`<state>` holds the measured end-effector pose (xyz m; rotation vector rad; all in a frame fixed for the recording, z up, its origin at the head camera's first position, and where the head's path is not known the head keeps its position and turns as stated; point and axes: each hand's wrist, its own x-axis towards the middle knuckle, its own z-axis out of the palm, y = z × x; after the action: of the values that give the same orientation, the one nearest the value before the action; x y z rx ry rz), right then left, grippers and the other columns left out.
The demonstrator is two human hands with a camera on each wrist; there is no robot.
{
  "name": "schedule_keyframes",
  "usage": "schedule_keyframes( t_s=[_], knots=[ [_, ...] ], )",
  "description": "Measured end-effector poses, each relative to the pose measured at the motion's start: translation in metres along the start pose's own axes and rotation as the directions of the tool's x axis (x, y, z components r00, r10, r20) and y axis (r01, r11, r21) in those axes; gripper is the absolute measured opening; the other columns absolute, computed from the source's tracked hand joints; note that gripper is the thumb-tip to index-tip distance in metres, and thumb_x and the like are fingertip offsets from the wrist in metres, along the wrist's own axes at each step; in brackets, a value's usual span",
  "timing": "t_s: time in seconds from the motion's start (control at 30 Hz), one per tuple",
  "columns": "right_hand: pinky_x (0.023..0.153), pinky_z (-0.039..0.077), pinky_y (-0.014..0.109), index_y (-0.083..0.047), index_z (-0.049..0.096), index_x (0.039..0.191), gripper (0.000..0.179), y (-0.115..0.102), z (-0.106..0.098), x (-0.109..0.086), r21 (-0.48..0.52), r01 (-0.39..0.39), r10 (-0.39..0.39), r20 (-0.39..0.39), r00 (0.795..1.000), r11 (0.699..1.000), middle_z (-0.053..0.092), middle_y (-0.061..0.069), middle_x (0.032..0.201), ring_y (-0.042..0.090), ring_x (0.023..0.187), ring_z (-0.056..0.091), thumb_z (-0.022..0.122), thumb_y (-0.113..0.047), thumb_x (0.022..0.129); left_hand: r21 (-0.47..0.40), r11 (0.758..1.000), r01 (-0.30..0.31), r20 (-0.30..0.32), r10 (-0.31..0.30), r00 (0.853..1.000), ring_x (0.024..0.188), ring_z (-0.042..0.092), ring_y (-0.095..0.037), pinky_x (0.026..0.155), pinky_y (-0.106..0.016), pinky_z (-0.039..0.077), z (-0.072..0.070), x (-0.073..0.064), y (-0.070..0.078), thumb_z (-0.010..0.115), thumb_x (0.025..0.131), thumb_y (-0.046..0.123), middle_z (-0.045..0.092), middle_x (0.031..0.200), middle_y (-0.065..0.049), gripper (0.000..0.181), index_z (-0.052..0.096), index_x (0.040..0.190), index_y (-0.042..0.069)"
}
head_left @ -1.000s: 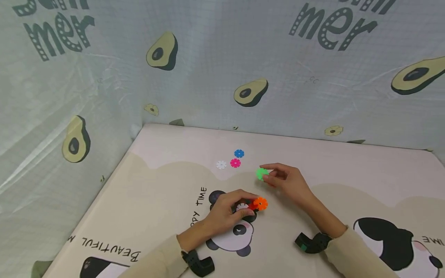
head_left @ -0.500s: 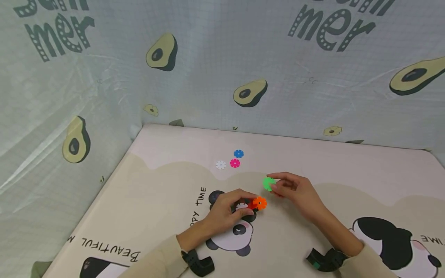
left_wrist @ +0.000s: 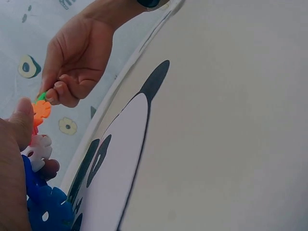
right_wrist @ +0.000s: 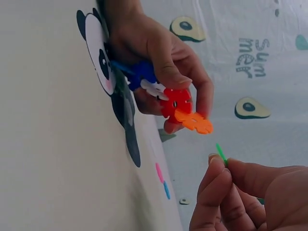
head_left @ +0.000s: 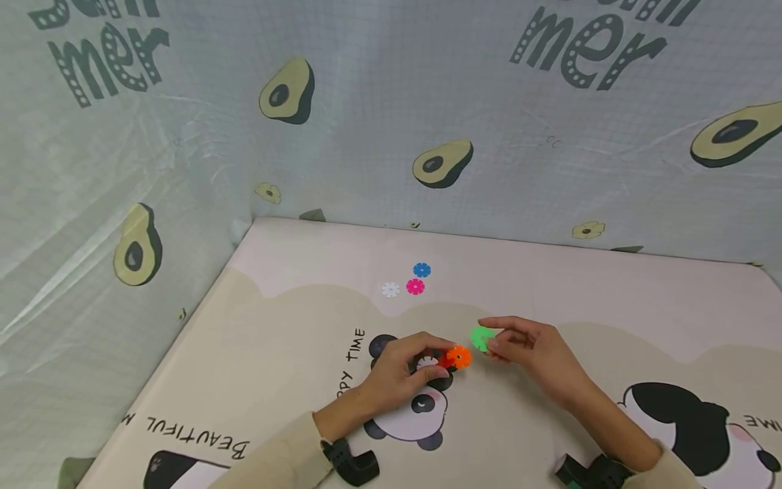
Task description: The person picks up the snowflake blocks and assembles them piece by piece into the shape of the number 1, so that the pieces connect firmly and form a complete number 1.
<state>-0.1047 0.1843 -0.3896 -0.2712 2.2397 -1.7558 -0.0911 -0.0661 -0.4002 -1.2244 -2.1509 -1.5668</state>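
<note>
My left hand (head_left: 400, 373) grips a chain of interlocked notched plastic discs above the printed panda. At its free end is an orange disc (head_left: 459, 356), slotted into a red disc (right_wrist: 176, 103). A white disc (left_wrist: 39, 150) and blue discs (left_wrist: 50, 209) follow toward the palm, partly hidden by fingers. Between thumb and forefinger, my right hand (head_left: 540, 353) pinches a green notched disc (head_left: 480, 338), just right of the orange one. In the right wrist view, the green disc appears edge-on, with a small gap between it and the orange disc.
Beyond the hands, a loose blue disc (head_left: 421, 269), a pink disc (head_left: 415, 286) and a white disc (head_left: 390, 290) lie flat on the panda-print tabletop (head_left: 293, 353). An avocado-print curtain (head_left: 366, 136) stands along the back and left edges.
The right hand has moved nearer to me and slightly rightward with the green disc, coming level with the chain's orange end. My left hand has stayed almost still.
</note>
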Motion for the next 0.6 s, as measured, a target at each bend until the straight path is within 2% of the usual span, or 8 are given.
schedule_keyframes(
  t_s=[0.3,0.6],
  knots=[
    [0.075,0.055,0.034,0.003,0.058,0.127,0.043,0.0044,0.0034,-0.0038,0.089,-0.009,0.007,0.028,1.0,0.996,0.065,0.02,0.086,0.032,0.079,0.065,0.068,-0.015,0.089,0.008,1.0,0.013,-0.008,-0.013,1.0,0.082,0.062,-0.02,0.068,-0.026,0.052,0.0008,-0.0003,0.0004,0.073,0.076,-0.01,0.068,0.102,-0.015,0.035,0.062,0.11,-0.006],
    [0.074,0.055,0.035,0.004,0.057,0.127,0.045,0.0026,0.0042,-0.005,0.122,-0.022,0.017,0.043,0.999,0.992,0.063,0.028,0.087,0.034,0.076,0.064,0.07,-0.015,0.088,0.015,1.0,0.02,-0.001,-0.02,1.0,0.084,0.062,-0.02,0.071,-0.026,0.053,0.0009,-0.0005,0.001,0.073,0.077,-0.009,0.068,0.102,-0.016,0.035,0.062,0.11,-0.006]
  ],
)
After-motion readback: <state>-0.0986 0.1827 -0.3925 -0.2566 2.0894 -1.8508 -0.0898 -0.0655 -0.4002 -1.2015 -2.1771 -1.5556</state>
